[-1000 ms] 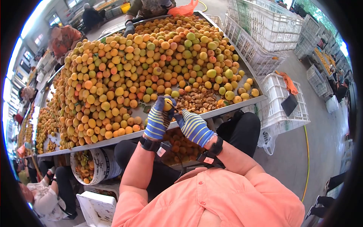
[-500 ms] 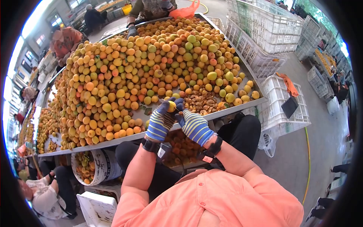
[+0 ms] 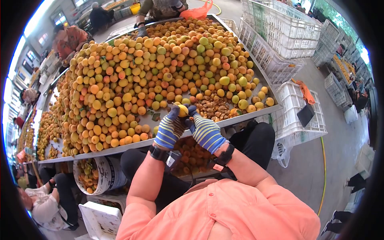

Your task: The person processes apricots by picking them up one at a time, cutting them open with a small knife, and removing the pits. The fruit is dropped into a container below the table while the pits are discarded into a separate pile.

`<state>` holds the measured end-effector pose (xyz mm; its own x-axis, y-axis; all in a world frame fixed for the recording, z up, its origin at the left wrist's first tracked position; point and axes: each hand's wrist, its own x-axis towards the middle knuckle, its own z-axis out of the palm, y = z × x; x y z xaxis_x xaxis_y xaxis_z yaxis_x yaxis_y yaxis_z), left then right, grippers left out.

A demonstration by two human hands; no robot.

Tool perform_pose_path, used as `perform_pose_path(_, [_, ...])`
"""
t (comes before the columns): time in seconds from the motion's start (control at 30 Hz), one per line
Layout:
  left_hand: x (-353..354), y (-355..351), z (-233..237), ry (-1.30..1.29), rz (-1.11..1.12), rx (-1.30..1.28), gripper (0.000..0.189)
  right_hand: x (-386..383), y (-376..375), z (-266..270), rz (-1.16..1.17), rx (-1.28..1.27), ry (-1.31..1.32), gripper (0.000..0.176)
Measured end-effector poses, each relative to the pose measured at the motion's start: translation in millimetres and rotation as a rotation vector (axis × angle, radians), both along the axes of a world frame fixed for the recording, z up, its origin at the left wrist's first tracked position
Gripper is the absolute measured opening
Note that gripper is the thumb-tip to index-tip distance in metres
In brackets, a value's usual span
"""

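A yellow apricot is pinched in the fingers of my left hand, just above the near edge of the metal table. My right hand is closed beside it, fingertips drawn together against the fruit's right side; whatever they grip is too small to make out. Both hands wear blue-and-yellow striped gloves. A big heap of apricots covers the metal-rimmed table beyond them. Right behind my right hand lies a pile of brown apricot pits.
Below the table edge stand a white bucket of fruit and a white foam box. White crates are stacked at the right, with another crate nearer. A co-worker's gloved hand touches the heap's far side.
The apricot has turned slightly between my fingers, and my left fingertips have shifted around it. The co-worker's hand across the table has moved a little. My right hand stays nearly in place.
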<state>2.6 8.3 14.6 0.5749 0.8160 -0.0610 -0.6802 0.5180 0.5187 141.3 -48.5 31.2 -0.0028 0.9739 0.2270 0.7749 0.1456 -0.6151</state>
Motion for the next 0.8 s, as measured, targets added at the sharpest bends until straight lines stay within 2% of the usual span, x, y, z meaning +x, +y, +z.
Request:
perform_pose_path(0.07, [-0.4, 4.0, -4.3, 0.148, 0.070, 0.164, 0.045, 1.8, -1.9, -2.8, -0.013, -0.013, -0.027, 0.030])
perform_pose_path(0.17, [4.8, -3.8, 8.5, 0.559, 0.325, 0.396, 0.043, 3.2, -1.9, -0.9, -0.015, -0.060, -0.035, 0.032])
perform_pose_path(0.2, [7.1, -3.9, 6.2, 0.545, 0.370, 0.417, 0.043, 4.1, -2.9, 3.1, -0.008, -0.079, -0.029, 0.033])
perform_pose_path(0.3, [11.7, -5.0, 1.4, 0.206, 0.374, 0.184, 0.047, 5.1, 0.6, -5.6, -0.009, -0.057, -0.019, 0.035])
perform_pose_path(0.33, [7.1, 1.3, -1.0, 0.016, 0.161, 0.003, 0.050, 4.6, 2.9, -9.3, -0.016, -0.035, -0.015, 0.035])
perform_pose_path(0.43, [11.6, -0.4, -9.3, -0.173, 0.024, -0.143, 0.051, 5.2, 5.3, -14.3, 0.000, -0.055, -0.001, 0.035])
perform_pose_path(0.6, [6.8, 2.5, -4.8, 0.225, 0.257, 0.107, 0.040, 1.0, 3.0, -4.4, -0.021, -0.127, -0.055, 0.033])
perform_pose_path(0.7, [9.5, -0.1, 6.1, 0.347, 0.362, 0.187, 0.039, -1.8, 4.5, -5.9, -0.010, -0.178, -0.051, 0.033])
perform_pose_path(0.8, [6.9, 0.6, 6.3, 0.377, 0.374, 0.270, 0.041, -5.8, 5.0, -22.6, 0.024, 0.039, 0.168, 0.029])
